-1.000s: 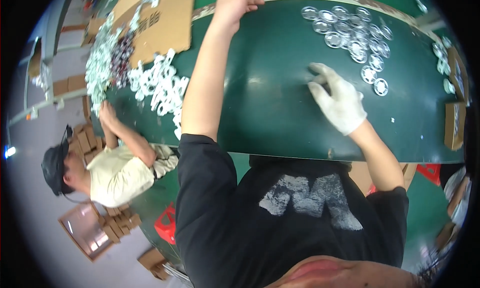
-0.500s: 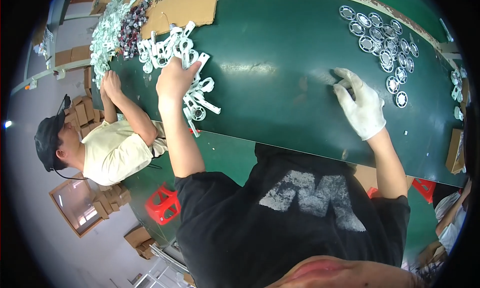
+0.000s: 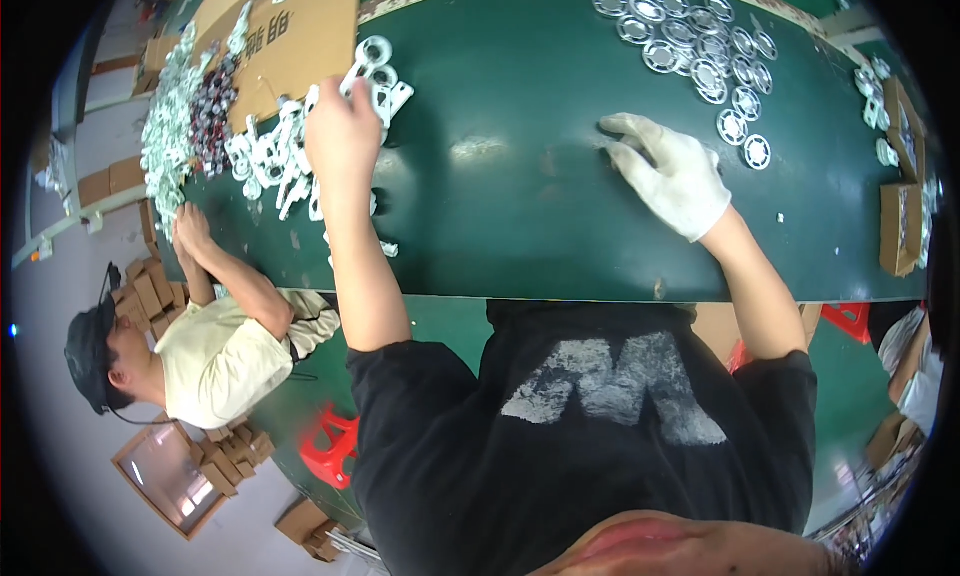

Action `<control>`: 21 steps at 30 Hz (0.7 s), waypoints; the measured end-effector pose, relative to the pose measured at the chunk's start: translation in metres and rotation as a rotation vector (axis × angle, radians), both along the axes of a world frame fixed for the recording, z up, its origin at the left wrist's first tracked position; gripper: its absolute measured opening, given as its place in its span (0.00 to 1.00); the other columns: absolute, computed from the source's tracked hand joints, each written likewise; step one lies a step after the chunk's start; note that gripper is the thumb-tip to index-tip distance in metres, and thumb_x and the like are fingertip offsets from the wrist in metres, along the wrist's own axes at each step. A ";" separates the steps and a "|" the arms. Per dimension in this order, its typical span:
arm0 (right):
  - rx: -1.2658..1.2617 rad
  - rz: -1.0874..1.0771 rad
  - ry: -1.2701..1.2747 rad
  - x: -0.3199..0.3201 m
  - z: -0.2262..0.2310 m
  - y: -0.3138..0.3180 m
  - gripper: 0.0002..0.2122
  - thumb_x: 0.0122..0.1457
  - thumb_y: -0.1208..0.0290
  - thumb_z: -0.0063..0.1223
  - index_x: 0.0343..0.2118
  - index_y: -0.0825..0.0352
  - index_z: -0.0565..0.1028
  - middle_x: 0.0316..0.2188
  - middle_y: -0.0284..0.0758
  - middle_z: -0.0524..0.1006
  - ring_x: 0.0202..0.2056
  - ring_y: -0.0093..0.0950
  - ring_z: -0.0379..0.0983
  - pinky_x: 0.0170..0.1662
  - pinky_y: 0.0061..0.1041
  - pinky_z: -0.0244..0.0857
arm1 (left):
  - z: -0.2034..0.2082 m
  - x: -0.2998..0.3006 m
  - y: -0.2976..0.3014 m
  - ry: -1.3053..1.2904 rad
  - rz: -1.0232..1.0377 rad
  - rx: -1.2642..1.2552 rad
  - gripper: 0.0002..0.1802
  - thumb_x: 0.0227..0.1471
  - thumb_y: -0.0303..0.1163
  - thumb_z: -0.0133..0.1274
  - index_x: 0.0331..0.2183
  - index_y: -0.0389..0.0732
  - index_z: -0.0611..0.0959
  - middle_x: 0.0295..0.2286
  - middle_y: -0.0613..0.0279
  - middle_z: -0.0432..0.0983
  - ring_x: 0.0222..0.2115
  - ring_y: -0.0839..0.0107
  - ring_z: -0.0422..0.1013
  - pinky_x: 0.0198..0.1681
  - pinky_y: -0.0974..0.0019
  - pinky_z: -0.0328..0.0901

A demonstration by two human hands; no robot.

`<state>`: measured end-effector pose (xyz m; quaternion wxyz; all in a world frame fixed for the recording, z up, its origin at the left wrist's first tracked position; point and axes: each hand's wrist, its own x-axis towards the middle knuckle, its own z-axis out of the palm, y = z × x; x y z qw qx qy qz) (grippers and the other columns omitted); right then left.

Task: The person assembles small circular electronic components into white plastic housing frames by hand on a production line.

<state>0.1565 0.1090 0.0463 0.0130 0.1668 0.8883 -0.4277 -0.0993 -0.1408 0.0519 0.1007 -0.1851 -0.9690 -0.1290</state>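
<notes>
My bare left hand (image 3: 343, 128) reaches over a pile of white plastic parts with ring heads and straight handles (image 3: 268, 158) at the table's left. Its fingers are closed at the handle of one white ring-headed plastic part (image 3: 374, 52), whose ring juts out beyond them; the grip itself is partly hidden by the hand. On the right, my right hand (image 3: 672, 174) wears a white glove and rests low over the green tabletop (image 3: 490, 206). Its thumb and forefinger are apart, with nothing visible between them. Several round silver-rimmed discs (image 3: 708, 79) lie beyond it.
A cardboard sheet (image 3: 290, 51) lies at the far left, beside heaps of small dark red parts (image 3: 213, 111) and pale parts (image 3: 170, 136). A co-worker (image 3: 205, 361) sits at the left. Cardboard boxes (image 3: 902, 231) stand on the right edge. A red stool (image 3: 330, 446) is below.
The whole view has shifted with my head. My left hand has moved to the far side of the pile, and a ring head now sticks out from its fingers. My right hand keeps its pose.
</notes>
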 end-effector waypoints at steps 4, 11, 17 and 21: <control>0.030 0.046 0.028 -0.001 0.002 0.001 0.20 0.63 0.56 0.49 0.52 0.64 0.76 0.42 0.44 0.82 0.46 0.43 0.79 0.51 0.36 0.72 | 0.012 0.022 0.024 0.268 -0.230 0.168 0.11 0.62 0.33 0.53 0.37 0.35 0.83 0.29 0.50 0.80 0.28 0.53 0.76 0.33 0.57 0.69; -0.850 -0.251 0.408 -0.001 -0.006 0.006 0.22 0.67 0.60 0.51 0.58 0.69 0.69 0.43 0.33 0.78 0.43 0.24 0.74 0.47 0.25 0.69 | -0.002 0.143 0.131 -0.021 -0.825 0.451 0.12 0.47 0.24 0.64 0.37 0.38 0.82 0.39 0.56 0.77 0.38 0.56 0.76 0.40 0.61 0.72; -0.493 -0.685 0.657 -0.003 -0.013 0.042 0.14 0.70 0.62 0.47 0.49 0.65 0.75 0.37 0.29 0.76 0.35 0.18 0.71 0.36 0.22 0.67 | -0.023 0.135 0.178 0.086 -1.119 0.591 0.25 0.43 0.32 0.67 0.46 0.41 0.80 0.48 0.60 0.74 0.40 0.57 0.74 0.43 0.59 0.70; -0.421 -0.810 0.662 -0.004 0.000 0.055 0.18 0.71 0.56 0.47 0.50 0.68 0.73 0.26 0.32 0.76 0.26 0.21 0.71 0.32 0.21 0.66 | -0.043 0.096 0.198 0.129 -0.978 0.283 0.31 0.42 0.39 0.70 0.50 0.44 0.80 0.51 0.61 0.71 0.53 0.55 0.64 0.55 0.52 0.60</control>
